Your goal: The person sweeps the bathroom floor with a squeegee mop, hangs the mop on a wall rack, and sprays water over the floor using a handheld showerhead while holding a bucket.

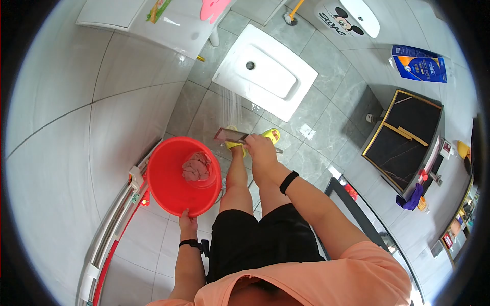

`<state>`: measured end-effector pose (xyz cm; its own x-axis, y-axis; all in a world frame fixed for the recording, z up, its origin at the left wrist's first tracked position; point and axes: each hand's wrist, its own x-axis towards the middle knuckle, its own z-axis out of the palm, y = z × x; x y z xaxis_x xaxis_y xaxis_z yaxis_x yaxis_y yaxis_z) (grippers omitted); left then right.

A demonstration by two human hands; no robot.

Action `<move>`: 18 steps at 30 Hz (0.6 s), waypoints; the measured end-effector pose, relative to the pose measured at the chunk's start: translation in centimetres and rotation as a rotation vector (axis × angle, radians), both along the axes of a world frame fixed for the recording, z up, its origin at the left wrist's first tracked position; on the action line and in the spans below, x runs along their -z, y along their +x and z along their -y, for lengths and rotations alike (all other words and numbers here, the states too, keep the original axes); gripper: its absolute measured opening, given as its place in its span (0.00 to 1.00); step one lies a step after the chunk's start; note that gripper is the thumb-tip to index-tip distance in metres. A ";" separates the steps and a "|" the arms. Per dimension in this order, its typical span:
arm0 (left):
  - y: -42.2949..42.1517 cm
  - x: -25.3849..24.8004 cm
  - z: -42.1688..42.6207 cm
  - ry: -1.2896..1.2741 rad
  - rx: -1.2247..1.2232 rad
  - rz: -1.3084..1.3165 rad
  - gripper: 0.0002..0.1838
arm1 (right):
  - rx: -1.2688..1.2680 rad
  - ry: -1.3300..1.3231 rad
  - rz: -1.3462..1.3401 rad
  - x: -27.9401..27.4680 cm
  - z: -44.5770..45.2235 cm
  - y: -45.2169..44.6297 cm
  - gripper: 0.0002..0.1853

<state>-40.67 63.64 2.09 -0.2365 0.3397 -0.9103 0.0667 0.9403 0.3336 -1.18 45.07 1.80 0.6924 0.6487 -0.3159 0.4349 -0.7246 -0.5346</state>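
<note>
The left hand [188, 224] has its fingers clamped on the near rim of a red plastic bucket [159, 178], which hangs just beyond those fingers; farther inside it from them, a crumpled pinkish-brown cloth [196, 167] lies against the bucket's inner side; the right hand [261, 149] has its fingers closed around the handle of a flat handheld shower head [229, 135], whose head juts out to the left of those fingers; thin water streams [232, 108] fan from it over the grey floor tiles [324, 120], away from the right fingers; beyond these fingers a white squat toilet [306, 75] is set in the floor; yellow slippers [274, 134] show below and near them; well to their right is a black, gold-trimmed cabinet [418, 112].
</note>
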 end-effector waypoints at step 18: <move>1.2 0.2 -0.3 -0.026 0.029 -0.002 0.21 | 0.183 0.172 -0.227 -3.0 14.3 1.6 0.11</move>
